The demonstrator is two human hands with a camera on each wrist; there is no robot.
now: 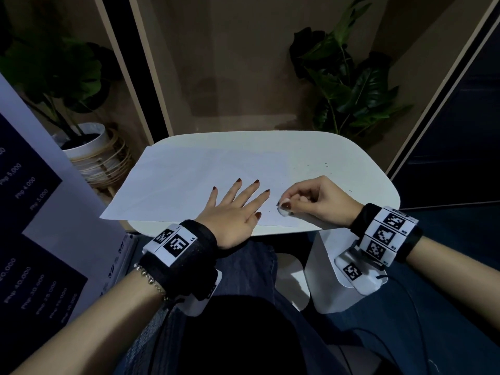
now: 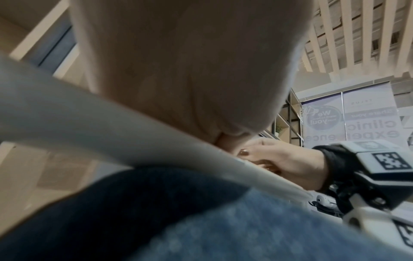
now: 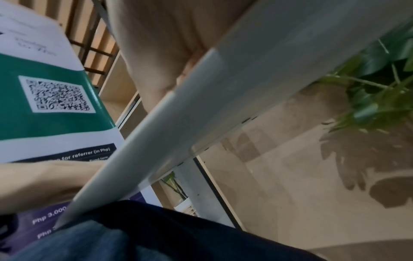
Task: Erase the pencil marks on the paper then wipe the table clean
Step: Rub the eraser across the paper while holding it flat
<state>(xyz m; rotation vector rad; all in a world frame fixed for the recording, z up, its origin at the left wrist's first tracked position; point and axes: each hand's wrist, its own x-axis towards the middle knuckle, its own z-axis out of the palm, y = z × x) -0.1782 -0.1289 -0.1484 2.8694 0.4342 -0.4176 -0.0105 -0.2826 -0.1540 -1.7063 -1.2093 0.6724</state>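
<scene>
A large white sheet of paper (image 1: 189, 180) lies on the small white rounded table (image 1: 351, 158), its left corner hanging past the table edge. My left hand (image 1: 235, 204) lies flat on the paper's near right part, fingers spread and straight. Just to its right, my right hand (image 1: 305, 200) pinches a small white eraser (image 1: 283, 211) between thumb and fingers, its tip down on the paper's near right corner. Small dark specks (image 1: 326, 165) dot the bare table right of the paper. Both wrist views look up from below the table edge (image 2: 89, 109); the left wrist view catches my right hand (image 2: 279, 159).
A potted plant in a white pot (image 1: 86, 142) stands on the floor at the left. A leafy plant (image 1: 349, 85) stands behind the table at the right. A printed banner (image 1: 29, 212) stands close on my left. My lap in jeans (image 1: 243, 280) is under the near table edge.
</scene>
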